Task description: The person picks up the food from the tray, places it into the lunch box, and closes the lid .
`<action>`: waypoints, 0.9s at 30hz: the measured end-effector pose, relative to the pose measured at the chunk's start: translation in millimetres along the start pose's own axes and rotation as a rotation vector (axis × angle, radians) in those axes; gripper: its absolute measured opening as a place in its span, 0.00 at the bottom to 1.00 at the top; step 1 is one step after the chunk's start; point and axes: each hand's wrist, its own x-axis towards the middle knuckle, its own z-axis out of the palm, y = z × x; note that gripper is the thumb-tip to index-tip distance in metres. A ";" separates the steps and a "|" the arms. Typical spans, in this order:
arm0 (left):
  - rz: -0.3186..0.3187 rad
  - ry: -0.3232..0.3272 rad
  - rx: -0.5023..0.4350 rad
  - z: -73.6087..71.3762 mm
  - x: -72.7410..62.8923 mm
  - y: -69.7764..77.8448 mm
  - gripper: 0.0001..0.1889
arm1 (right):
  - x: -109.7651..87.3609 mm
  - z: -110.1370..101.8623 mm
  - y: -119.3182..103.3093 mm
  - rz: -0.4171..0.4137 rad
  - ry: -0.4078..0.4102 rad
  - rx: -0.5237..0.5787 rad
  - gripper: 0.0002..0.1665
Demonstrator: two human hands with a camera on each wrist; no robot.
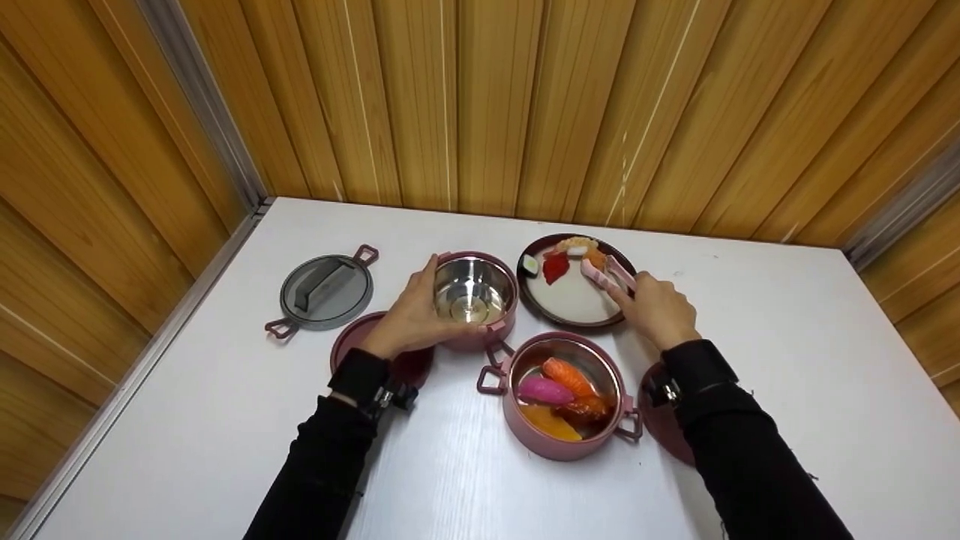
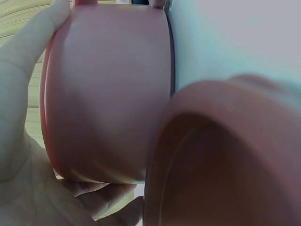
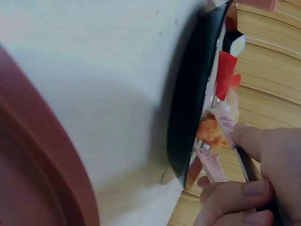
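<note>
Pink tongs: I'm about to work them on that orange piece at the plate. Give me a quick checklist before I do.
1. Pink tongs in the right hand: ok.
2. Orange piece between the tips: ok, one tip on either side.
3. Tips pressing firmly on it: cannot tell.
4. Left hand holding the farther pot: ok.
5. Both pots empty: not ok; the farther one is, but the nearer pot holds food pieces.
6. Gray lid off both pots: ok, it lies on the table.
</note>
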 end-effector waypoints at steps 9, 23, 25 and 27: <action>0.011 0.003 0.000 0.4 -1.0 -0.7 0.80 | -0.2 1.8 -1.2 -0.025 0.048 -0.026 0.38; -0.012 -0.006 -0.010 0.0 -0.8 -1.3 0.82 | -4.2 0.0 6.5 -0.044 0.041 -0.028 0.33; -0.022 -0.005 -0.022 -0.5 -0.7 -0.4 0.83 | -5.0 -1.4 7.4 -0.049 0.045 -0.025 0.33; -0.025 -0.002 -0.036 -1.2 -0.7 0.7 0.83 | -5.4 -3.8 8.2 -0.054 0.053 -0.024 0.34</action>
